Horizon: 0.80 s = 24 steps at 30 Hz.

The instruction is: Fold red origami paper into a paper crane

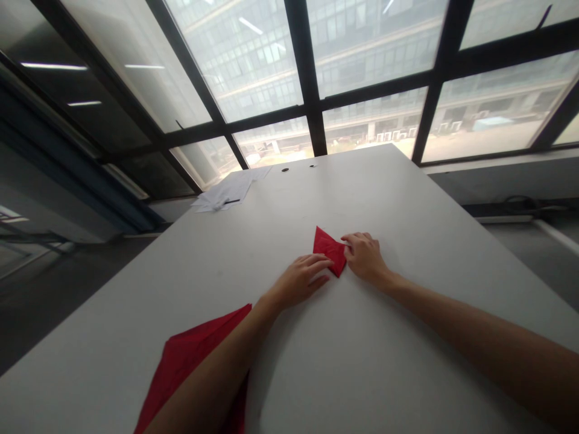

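A small folded piece of red paper (327, 248), triangular in outline, lies flat on the white table (384, 199). My left hand (302, 279) rests palm down at its left edge, fingertips touching the lower part of the paper. My right hand (364, 255) presses on its right corner with curled fingers. A larger sheet of red paper (190, 357) lies on the table near me, partly hidden under my left forearm.
A loose stack of white papers (225, 193) with a dark pen sits at the table's far left corner. Two small dark round spots (285, 169) lie near the far edge. Large windows with black frames stand beyond the table.
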Each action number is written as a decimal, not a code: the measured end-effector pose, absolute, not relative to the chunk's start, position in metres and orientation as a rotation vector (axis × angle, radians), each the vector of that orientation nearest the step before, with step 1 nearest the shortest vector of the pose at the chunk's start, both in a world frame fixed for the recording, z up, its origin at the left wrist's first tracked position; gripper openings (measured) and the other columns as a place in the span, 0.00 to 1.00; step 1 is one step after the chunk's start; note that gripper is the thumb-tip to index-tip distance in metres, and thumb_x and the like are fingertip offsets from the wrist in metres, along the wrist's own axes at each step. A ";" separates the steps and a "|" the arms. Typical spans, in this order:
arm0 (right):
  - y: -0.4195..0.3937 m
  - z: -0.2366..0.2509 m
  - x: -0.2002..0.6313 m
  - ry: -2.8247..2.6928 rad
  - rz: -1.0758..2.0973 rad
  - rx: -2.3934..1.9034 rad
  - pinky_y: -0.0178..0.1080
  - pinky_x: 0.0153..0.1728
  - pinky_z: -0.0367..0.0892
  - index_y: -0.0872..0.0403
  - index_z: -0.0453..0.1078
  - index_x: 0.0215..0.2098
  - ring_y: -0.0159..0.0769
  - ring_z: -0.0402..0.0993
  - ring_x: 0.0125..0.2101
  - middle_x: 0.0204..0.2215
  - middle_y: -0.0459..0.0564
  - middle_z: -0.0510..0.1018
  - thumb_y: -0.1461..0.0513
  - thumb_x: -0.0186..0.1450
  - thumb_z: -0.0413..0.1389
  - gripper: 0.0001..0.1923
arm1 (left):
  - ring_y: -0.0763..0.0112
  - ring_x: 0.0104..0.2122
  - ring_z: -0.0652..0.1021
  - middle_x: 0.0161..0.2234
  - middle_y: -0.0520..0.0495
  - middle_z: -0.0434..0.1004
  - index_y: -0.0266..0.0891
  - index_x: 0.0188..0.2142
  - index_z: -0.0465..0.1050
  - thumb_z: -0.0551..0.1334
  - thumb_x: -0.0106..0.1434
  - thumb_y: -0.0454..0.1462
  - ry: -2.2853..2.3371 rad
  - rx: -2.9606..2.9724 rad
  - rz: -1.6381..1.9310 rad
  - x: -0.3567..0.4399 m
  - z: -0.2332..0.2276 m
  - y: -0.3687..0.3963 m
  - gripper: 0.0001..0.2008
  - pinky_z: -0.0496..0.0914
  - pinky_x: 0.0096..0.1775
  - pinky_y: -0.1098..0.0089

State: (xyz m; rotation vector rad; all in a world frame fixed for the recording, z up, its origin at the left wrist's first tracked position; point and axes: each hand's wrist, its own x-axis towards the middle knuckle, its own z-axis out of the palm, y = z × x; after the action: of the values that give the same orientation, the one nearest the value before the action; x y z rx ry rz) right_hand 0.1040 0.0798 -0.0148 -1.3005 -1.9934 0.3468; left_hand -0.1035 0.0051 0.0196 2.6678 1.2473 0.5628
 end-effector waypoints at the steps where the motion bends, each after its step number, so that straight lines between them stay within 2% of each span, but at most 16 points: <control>1: 0.080 -0.015 0.104 -1.996 0.355 -1.304 0.48 0.50 0.59 0.53 0.75 0.46 0.48 0.69 0.48 0.45 0.55 0.80 0.66 0.63 0.52 0.15 | 0.63 0.56 0.72 0.55 0.45 0.72 0.47 0.55 0.71 0.59 0.69 0.37 1.258 2.654 0.571 -0.104 0.019 0.006 0.15 0.66 0.58 0.61; 6: 0.081 -0.014 0.104 -1.952 0.471 -1.212 0.45 0.47 0.63 0.53 0.74 0.45 0.43 0.71 0.43 0.38 0.52 0.79 0.68 0.60 0.53 0.16 | 0.60 0.60 0.69 0.59 0.44 0.69 0.47 0.49 0.75 0.60 0.69 0.37 1.283 2.624 0.605 -0.109 0.014 0.009 0.11 0.64 0.61 0.58; 12: 0.084 -0.012 0.106 -1.785 0.768 -0.949 0.36 0.36 0.68 0.54 0.73 0.43 0.34 0.74 0.34 0.39 0.51 0.78 0.72 0.58 0.45 0.20 | 0.63 0.59 0.71 0.56 0.46 0.74 0.45 0.46 0.75 0.59 0.69 0.36 1.274 2.571 0.641 -0.110 0.013 0.012 0.08 0.64 0.60 0.59; 15: 0.085 -0.015 0.107 -1.797 0.828 -0.907 0.37 0.38 0.69 0.54 0.73 0.42 0.35 0.75 0.34 0.38 0.50 0.80 0.73 0.55 0.45 0.22 | 0.62 0.58 0.72 0.55 0.46 0.74 0.45 0.49 0.74 0.60 0.68 0.36 1.271 2.572 0.647 -0.110 0.013 0.013 0.11 0.65 0.60 0.60; 18: 0.086 -0.018 0.108 -1.904 0.744 -0.866 0.40 0.42 0.68 0.53 0.75 0.39 0.38 0.74 0.39 0.37 0.49 0.81 0.74 0.54 0.47 0.22 | 0.62 0.57 0.72 0.56 0.45 0.72 0.49 0.55 0.72 0.60 0.68 0.36 1.260 2.604 0.627 -0.110 0.013 0.012 0.16 0.65 0.59 0.60; 21: 0.085 -0.016 0.108 -2.008 0.617 -0.854 0.42 0.46 0.67 0.52 0.76 0.36 0.40 0.72 0.41 0.35 0.49 0.81 0.75 0.55 0.49 0.20 | 0.62 0.56 0.72 0.56 0.46 0.72 0.50 0.54 0.74 0.59 0.69 0.37 1.261 2.603 0.631 -0.110 0.013 0.012 0.15 0.65 0.59 0.59; 24: 0.082 -0.014 0.109 -2.077 0.565 -0.844 0.44 0.48 0.65 0.50 0.76 0.38 0.41 0.71 0.42 0.37 0.48 0.81 0.73 0.59 0.52 0.17 | 0.63 0.55 0.73 0.54 0.46 0.73 0.48 0.51 0.76 0.57 0.70 0.38 1.238 2.549 0.667 -0.110 0.015 0.012 0.13 0.65 0.59 0.61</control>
State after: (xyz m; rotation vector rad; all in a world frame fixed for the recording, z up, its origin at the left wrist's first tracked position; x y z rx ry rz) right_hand 0.1086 0.0825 -0.0138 -0.8439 -2.0766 0.5649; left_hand -0.1102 0.0121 0.0148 2.5487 1.2382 0.6667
